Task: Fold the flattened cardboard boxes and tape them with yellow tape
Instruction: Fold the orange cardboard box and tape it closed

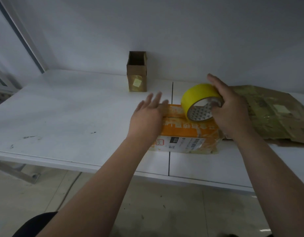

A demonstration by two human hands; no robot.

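Observation:
An orange printed cardboard box lies folded shut on the white table, labels on its near side. My right hand grips a roll of yellow tape, thumb inside the core, and holds it upright on the box's top right. My left hand lies on the box's top left with straight, spread fingers, slightly blurred. A stack of flattened brown cardboard boxes lies to the right of the orange box.
A small brown box stands upright with its top open near the white back wall, old tape on its front. The table's front edge runs just below the orange box. A seam splits the tabletop in the middle. Tiled floor lies below.

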